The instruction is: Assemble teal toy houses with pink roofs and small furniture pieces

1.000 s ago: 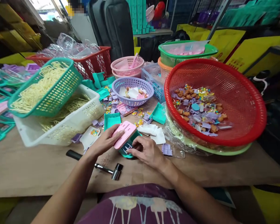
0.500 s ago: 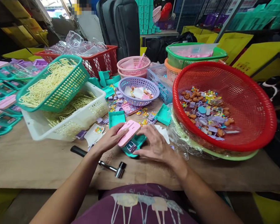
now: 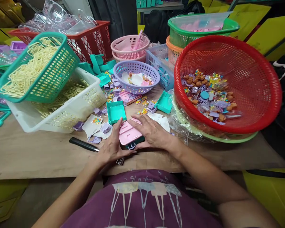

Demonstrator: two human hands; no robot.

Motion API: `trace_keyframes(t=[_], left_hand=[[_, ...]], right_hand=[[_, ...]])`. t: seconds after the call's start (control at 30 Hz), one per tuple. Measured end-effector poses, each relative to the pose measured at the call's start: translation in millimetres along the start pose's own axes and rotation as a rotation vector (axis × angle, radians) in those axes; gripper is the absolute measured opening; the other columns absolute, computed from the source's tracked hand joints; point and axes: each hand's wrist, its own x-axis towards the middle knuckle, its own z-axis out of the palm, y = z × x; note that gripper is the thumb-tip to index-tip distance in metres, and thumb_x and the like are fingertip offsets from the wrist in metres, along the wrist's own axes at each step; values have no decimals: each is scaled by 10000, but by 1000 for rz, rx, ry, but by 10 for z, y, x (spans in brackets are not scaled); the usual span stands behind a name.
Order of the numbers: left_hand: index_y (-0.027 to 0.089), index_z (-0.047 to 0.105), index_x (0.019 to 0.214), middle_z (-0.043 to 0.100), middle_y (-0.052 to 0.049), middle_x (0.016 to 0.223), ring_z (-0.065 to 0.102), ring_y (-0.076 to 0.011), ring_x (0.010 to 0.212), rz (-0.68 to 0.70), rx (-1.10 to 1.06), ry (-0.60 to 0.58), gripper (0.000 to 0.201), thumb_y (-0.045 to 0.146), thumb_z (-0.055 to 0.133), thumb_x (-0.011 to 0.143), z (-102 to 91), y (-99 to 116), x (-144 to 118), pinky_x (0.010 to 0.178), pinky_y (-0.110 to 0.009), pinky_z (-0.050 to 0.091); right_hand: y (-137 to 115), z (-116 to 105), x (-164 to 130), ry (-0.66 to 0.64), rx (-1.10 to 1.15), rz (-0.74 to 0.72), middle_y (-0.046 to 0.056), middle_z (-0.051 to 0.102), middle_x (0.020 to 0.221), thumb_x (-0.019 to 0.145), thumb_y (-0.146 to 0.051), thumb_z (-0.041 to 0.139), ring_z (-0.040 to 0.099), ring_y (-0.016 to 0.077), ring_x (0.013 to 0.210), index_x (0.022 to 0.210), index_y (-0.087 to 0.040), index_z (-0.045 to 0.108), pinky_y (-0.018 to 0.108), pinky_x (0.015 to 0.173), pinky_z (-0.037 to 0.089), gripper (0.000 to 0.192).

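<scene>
Holding pink-lidded case near front edge of table, with fingers of left hand and right hand clamped on opposite sides; probably light, stiff, slightly slippery; best gripped along side rims.

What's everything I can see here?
Case: one, pink and teal, front centre
Trays: at least two, teal, beyond case
Tool: one, black handle, left
Round basket: one, red, right
Lower basket: one, pale green, right
Tilted basket: one, teal, left
Bin: one, white, left
Strands: many, pale yellow, tilted basket
Rectangular basket: one, red, back left
Nested baskets: two, pink, back centre
Shallow basket: one, lavender, centre
Crate: one, blue, back centre
Oval basket: one, green, back right
Small basket: one, orange, back right
Small parts: many, mixed colours, round basket
Indistinct things: several, yellow, background
Table: one, brown, foreground
Shirt: one, purple, bottom centre
Left hand: one, on case
Right hand: one, on case
</scene>
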Motion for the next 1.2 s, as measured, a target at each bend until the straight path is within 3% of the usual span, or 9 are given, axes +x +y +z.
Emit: trace_keyframes(t=[0.1,0.3,0.47,0.6,0.77,0.9,0.97,1.1,1.2], left_hand=[[227,123,1532,390,-175,1448,457,-340,1317,32,32,19,1093,455,808,712,18,19,16,1085,-520,424],[202,183,1517,440,-171,1415,499,-315,1278,16,81,50,990,428,773,754,-2,44,39,1065,-467,450],[229,117,1542,344,-183,1510,414,-350,1371,26,28,-8,1095,477,797,721,-31,-46,43,1109,-496,406],[225,-20,1563,175,-199,1604,269,-381,1458,-16,-41,-94,1214,507,798,711,-120,-90,58,1174,-554,285],[197,-61,1568,208,-178,1615,253,-353,1474,-132,-234,-81,1224,552,762,735,-255,-53,152,1194,-503,264],[197,142,1570,250,-144,1612,233,-337,1485,-250,-269,-35,1079,601,718,752,-310,-55,228,1211,-486,225],[200,210,1557,283,-133,1602,233,-327,1487,-264,-292,-46,1022,591,715,759,-311,-72,239,1219,-482,205],[215,168,1563,287,-126,1601,268,-312,1477,-247,-327,-65,1018,554,716,776,-275,-96,185,1213,-463,237],[242,72,1572,270,-132,1606,309,-323,1458,-252,-274,-117,1066,535,721,779,-216,-82,94,1199,-488,265]], right_hand=[[3,18,11,12,12,-13,220,353,1487,771,-548,733,351,363,1359,1491,-129,296,543,1115,357,940],[4,61,17,48,33,7,215,387,1458,776,-549,719,413,360,1282,1464,-129,361,552,1092,377,882],[76,104,27,77,111,-15,206,382,1459,767,-580,728,372,338,1353,1496,-144,321,526,1136,338,942],[157,103,98,88,180,-44,177,429,1419,839,-600,640,415,308,1330,1485,-184,343,507,1104,386,824],[169,-43,281,92,197,55,155,545,1292,899,-604,553,508,278,1222,1318,-147,535,447,1049,436,621],[179,-135,420,58,259,108,115,627,1194,946,-539,521,570,235,1132,1154,-160,649,385,1002,454,451],[187,-137,455,66,275,146,113,646,1180,924,-542,563,573,240,1136,1130,-163,669,390,1008,449,445],[177,-139,415,67,292,175,117,644,1205,873,-569,624,557,261,1190,1167,-180,671,421,1047,429,490],[124,-142,292,21,339,180,137,590,1280,709,-652,743,546,287,1222,1308,-173,589,434,1058,437,782]])
